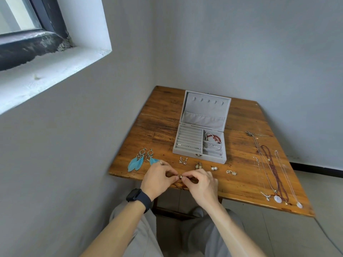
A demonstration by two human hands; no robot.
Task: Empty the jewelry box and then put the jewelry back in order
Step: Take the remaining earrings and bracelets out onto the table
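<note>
A grey velvet jewelry box [187, 152] stands open on the wooden table [159, 127], lid upright. Small rings [188, 146] sit in its ring rolls, and a red bead bracelet [215, 138] and silver bangles [213, 147] lie in its right compartments. My left hand [157, 178] and my right hand [201, 184] meet at the table's front edge, both pinching one small earring [180, 176] between their fingertips. Blue feather earrings [138, 161] lie to the left. Several small earring pairs [198, 166] lie in a row before the box.
Several necklaces [274, 173] are laid out lengthwise on the table's right side. Walls close in at the left and back, with a window sill at upper left. A black watch sits on my left wrist [138, 198].
</note>
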